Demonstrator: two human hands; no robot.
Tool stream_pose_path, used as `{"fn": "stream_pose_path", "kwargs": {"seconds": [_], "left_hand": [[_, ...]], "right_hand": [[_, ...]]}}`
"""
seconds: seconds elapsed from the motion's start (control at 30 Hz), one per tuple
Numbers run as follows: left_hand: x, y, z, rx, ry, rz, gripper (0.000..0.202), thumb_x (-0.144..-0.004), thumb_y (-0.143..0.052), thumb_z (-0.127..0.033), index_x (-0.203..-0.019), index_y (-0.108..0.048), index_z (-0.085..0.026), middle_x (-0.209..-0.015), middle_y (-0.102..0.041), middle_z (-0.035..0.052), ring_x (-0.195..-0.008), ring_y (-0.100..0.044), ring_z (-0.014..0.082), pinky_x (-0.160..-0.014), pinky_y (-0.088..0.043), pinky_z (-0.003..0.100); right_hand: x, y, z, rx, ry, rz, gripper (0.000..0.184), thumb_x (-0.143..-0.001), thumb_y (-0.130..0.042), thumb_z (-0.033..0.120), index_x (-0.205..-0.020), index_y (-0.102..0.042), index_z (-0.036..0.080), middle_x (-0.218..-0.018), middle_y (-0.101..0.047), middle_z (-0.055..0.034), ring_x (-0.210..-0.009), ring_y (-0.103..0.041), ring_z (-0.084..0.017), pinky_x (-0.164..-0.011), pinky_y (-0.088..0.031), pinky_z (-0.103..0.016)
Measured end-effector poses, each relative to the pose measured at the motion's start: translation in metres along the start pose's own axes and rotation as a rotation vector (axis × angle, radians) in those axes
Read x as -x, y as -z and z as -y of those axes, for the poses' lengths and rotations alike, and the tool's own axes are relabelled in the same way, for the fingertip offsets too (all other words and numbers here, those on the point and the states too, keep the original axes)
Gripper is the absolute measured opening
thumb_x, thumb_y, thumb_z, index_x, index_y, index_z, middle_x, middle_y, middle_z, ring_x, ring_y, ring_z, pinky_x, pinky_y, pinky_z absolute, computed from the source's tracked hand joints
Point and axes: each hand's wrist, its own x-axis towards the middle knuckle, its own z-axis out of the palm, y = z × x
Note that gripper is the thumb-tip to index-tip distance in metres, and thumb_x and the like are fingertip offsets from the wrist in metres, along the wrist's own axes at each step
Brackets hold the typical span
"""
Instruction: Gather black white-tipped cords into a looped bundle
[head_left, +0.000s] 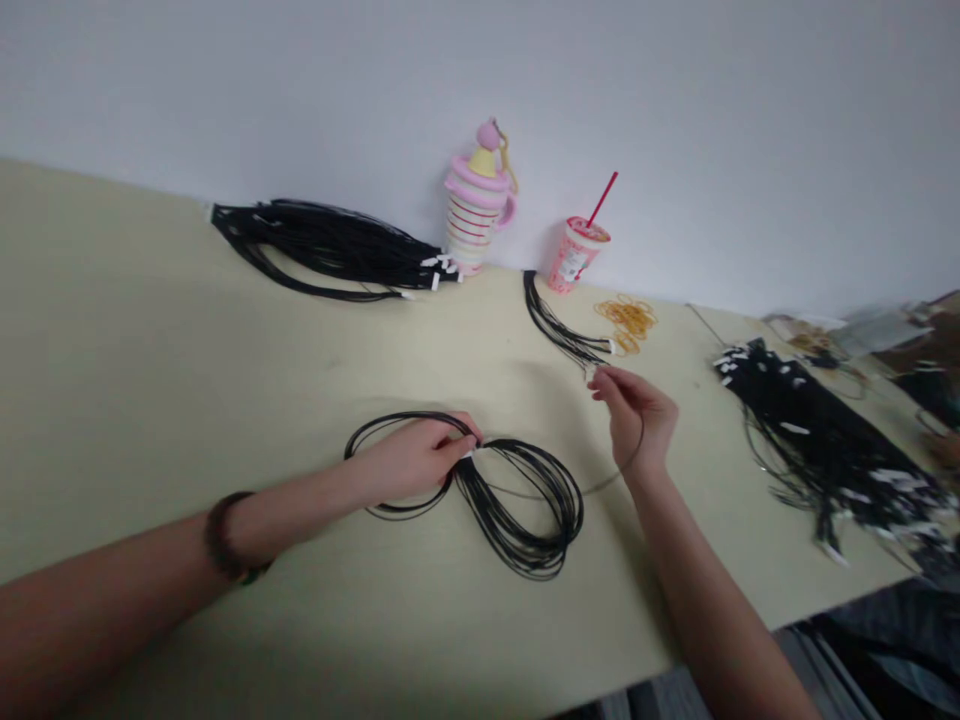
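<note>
My left hand (431, 455) is closed around the middle of a black cable bundle (551, 500), pinching it where its loops meet. The loops spread to both sides in a figure-eight shape and rest on the table. From the bundle a single thin strand (600, 487) runs right and curves up over the wrist to my right hand (637, 410). That hand's thumb and fingers pinch the strand's end, where a small pale tip shows. Just beyond the fingertips lies a short group of black cables (555, 325) with white connectors; I cannot tell whether the fingers touch it.
A large pile of black cables (330, 245) lies along the wall at left. A pink-lidded striped cup (472, 220) and a pink drink cup with a straw (576, 255) stand at the back. Yellow rubber bands (628, 318) lie beside them. More cables (817, 430) are heaped at right.
</note>
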Motion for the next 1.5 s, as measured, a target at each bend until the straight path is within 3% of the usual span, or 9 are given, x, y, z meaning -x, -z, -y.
{"fn": "stream_pose_path", "kwargs": {"seconds": [0.07,0.13,0.23,0.37,0.53,0.7,0.93,1.5], "left_hand": [[-0.001,-0.001,0.001,0.014,-0.013,-0.001,0.028,-0.085,-0.035,-0.037,-0.088,-0.057,-0.02,-0.077,-0.057,-0.0014,-0.069,-0.05,0.0118,-0.063,-0.035,0.02],[-0.002,-0.001,0.002,0.024,-0.019,-0.001,0.028,-0.085,-0.035,-0.036,-0.089,-0.057,-0.02,-0.077,-0.057,-0.0013,-0.072,-0.051,0.0121,-0.066,-0.036,0.02],[-0.002,-0.001,0.001,0.027,-0.029,-0.004,0.027,-0.085,-0.035,-0.036,-0.089,-0.057,-0.019,-0.078,-0.058,-0.0012,-0.074,-0.052,0.0123,-0.069,-0.037,0.021],[-0.002,0.0,0.002,0.01,-0.039,0.005,0.028,-0.085,-0.035,-0.036,-0.092,-0.057,-0.02,-0.082,-0.059,-0.0009,-0.077,-0.052,0.0131,-0.071,-0.037,0.022],[-0.003,-0.001,0.003,0.021,-0.069,0.001,0.026,-0.085,-0.035,-0.033,-0.087,-0.056,-0.019,-0.077,-0.057,-0.0014,-0.073,-0.051,0.0122,-0.069,-0.037,0.022],[-0.004,-0.002,0.005,0.031,-0.085,-0.011,0.024,-0.085,-0.036,-0.032,-0.087,-0.056,-0.02,-0.078,-0.057,-0.0013,-0.075,-0.051,0.0121,-0.07,-0.037,0.022],[-0.003,-0.001,0.002,0.017,-0.085,-0.009,0.024,-0.085,-0.036,-0.031,-0.089,-0.056,-0.019,-0.08,-0.057,-0.0005,-0.078,-0.052,0.0129,-0.074,-0.037,0.024],[-0.002,-0.002,0.002,0.026,-0.081,-0.011,0.024,-0.085,-0.036,-0.031,-0.088,-0.056,-0.019,-0.083,-0.059,0.0003,-0.08,-0.052,0.0135,-0.076,-0.037,0.025]], "right_hand": [[0.021,-0.016,0.02,-0.061,-0.012,0.2,0.015,-0.07,-0.065,0.028,-0.079,-0.066,0.015,-0.081,-0.066,-0.004,-0.069,-0.061,-0.01,-0.062,-0.051,-0.022],[0.039,-0.026,0.035,-0.05,-0.052,0.331,0.013,-0.072,-0.063,0.027,-0.08,-0.065,0.017,-0.075,-0.066,-0.0025,-0.065,-0.061,-0.009,-0.062,-0.05,-0.021],[0.054,-0.033,0.042,0.087,0.033,0.373,0.01,-0.072,-0.063,0.026,-0.076,-0.067,0.018,-0.073,-0.067,-0.001,-0.066,-0.06,-0.008,-0.063,-0.048,-0.019],[0.058,-0.04,0.035,0.19,0.141,0.452,0.01,-0.074,-0.061,0.027,-0.077,-0.067,0.019,-0.072,-0.067,0.0006,-0.064,-0.058,-0.007,-0.061,-0.046,-0.018],[0.059,-0.049,0.026,0.19,0.151,0.568,0.011,-0.075,-0.06,0.027,-0.075,-0.068,0.02,-0.073,-0.067,-0.0001,-0.068,-0.06,-0.009,-0.066,-0.047,-0.02],[0.061,-0.053,0.022,0.193,0.021,0.579,0.013,-0.073,-0.061,0.029,-0.074,-0.068,0.019,-0.07,-0.066,-0.0009,-0.062,-0.058,-0.009,-0.057,-0.045,-0.019],[0.061,-0.051,0.027,0.266,0.147,0.561,0.011,-0.075,-0.06,0.027,-0.074,-0.068,0.02,-0.07,-0.066,-0.0004,-0.066,-0.057,-0.009,-0.063,-0.045,-0.02],[0.058,-0.05,0.037,0.403,0.229,0.589,0.017,-0.078,-0.055,0.027,-0.066,-0.063,0.017,-0.066,-0.06,-0.0018,-0.067,-0.053,-0.01,-0.062,-0.041,-0.022]]}}
